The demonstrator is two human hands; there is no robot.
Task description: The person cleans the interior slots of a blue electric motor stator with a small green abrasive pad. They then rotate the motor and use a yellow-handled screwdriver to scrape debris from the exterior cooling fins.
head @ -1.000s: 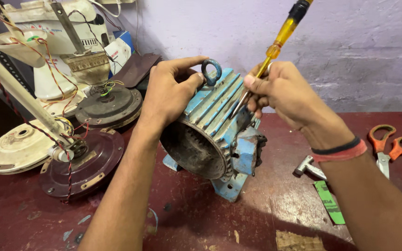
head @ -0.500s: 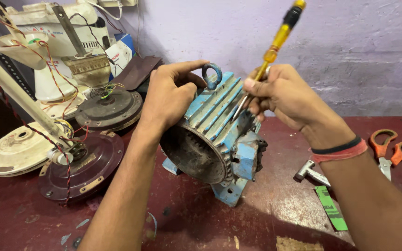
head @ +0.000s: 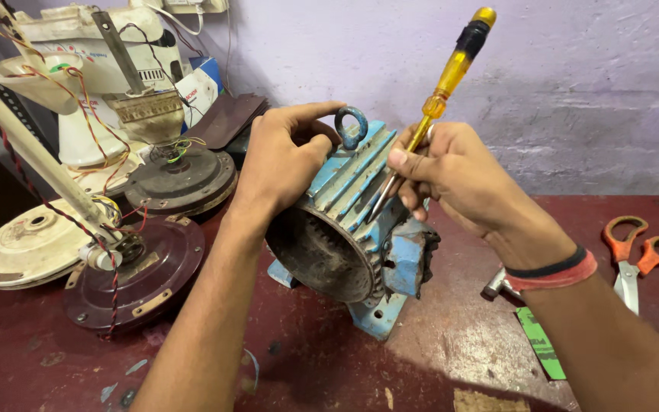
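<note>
A blue finned electric motor housing [head: 360, 229] stands on the dark red table [head: 436, 351], its open rusty end toward me and a lifting eye on top. My left hand [head: 284, 160] grips the housing's top near that ring. My right hand [head: 459, 179] holds a yellow-handled screwdriver [head: 451, 72] like a pen. The shaft slants down, and its tip rests between the fins on the housing's right side.
Dismantled ceiling fan parts with loose wires [head: 139, 252] and a white fan body [head: 93, 84] crowd the left. Orange-handled scissors [head: 634, 255], a small metal tool [head: 497, 284] and a green strip [head: 539, 343] lie at the right. A pale purple wall stands behind.
The screwdriver has tilted a little more upright and shifted slightly right. My left hand stays on the housing's top.
</note>
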